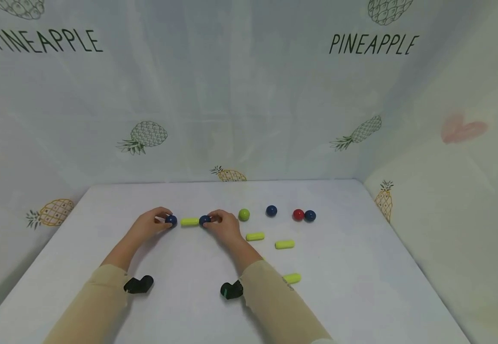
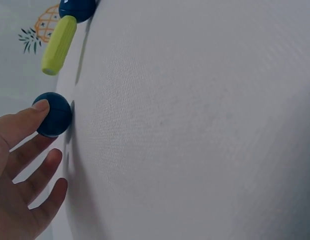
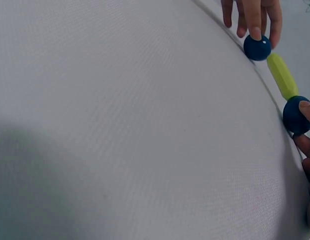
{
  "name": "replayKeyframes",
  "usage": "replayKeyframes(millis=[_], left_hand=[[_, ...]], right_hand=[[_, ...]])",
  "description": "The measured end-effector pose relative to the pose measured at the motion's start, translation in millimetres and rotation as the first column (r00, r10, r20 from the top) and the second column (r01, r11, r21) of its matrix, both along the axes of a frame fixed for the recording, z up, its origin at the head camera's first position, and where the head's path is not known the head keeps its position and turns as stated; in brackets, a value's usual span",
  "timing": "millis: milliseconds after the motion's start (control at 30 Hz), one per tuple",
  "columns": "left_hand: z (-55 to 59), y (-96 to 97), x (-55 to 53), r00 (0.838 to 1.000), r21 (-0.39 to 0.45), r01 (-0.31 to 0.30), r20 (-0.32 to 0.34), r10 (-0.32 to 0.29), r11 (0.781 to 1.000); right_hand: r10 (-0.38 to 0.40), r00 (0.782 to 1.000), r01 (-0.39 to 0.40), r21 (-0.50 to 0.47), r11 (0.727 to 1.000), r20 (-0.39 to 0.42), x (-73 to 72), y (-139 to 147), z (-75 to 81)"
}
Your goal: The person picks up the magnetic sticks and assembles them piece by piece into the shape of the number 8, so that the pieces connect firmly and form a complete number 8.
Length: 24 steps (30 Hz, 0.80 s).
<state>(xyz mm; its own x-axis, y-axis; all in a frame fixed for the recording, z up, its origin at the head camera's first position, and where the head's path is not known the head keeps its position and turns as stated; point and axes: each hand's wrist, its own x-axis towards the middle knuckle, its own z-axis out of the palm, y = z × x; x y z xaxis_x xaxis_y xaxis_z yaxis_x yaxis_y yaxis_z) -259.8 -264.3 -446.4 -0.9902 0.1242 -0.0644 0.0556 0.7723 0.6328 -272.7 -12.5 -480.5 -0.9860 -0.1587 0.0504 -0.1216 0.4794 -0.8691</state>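
- A yellow-green rod (image 1: pixel 190 222) lies between two dark blue balls, toward the far side of the white table (image 1: pixel 360 282).
- Its right end touches one of them, the right-hand ball (image 1: pixel 205 219); a small gap parts its other end from the left-hand ball (image 1: pixel 171 220).
- The left hand (image 1: pixel 150 223) pinches the left-hand ball between thumb and fingertip, the remaining fingers spread loosely below in the left wrist view.
- The right hand (image 1: pixel 227 227) grips the right-hand ball with thumb and fingers.
- Just right of that hand sits a green ball (image 1: pixel 244 214), then a lone blue ball (image 1: pixel 271 210).
- Farther right, a red ball (image 1: pixel 298 215) touches another blue ball (image 1: pixel 310 216).
- Nearer the person are three more rods: a first (image 1: pixel 255 236), a second (image 1: pixel 285 244), and a third (image 1: pixel 292 278) partly behind the right beige sleeve (image 1: pixel 279 306).
- Behind the table hangs pale cloth (image 1: pixel 249 95) printed with pineapples.
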Motion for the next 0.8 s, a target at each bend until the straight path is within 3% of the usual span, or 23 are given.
replayKeyframes(millis=[533, 800], left_hand=[[2.0, 6.1, 5.3, 0.996, 0.023, 0.084, -0.019, -0.083, 0.996], [1.2, 7.1, 5.1, 0.996, 0.030, 0.087, -0.021, -0.086, 0.996]], right_hand=[[-0.005, 0.999, 0.006, 0.009, 1.000, -0.034, -1.5, -1.6, -4.3], [-0.013, 1.000, 0.013, 0.010, 1.000, -0.024, -1.6, -1.9, -3.6]])
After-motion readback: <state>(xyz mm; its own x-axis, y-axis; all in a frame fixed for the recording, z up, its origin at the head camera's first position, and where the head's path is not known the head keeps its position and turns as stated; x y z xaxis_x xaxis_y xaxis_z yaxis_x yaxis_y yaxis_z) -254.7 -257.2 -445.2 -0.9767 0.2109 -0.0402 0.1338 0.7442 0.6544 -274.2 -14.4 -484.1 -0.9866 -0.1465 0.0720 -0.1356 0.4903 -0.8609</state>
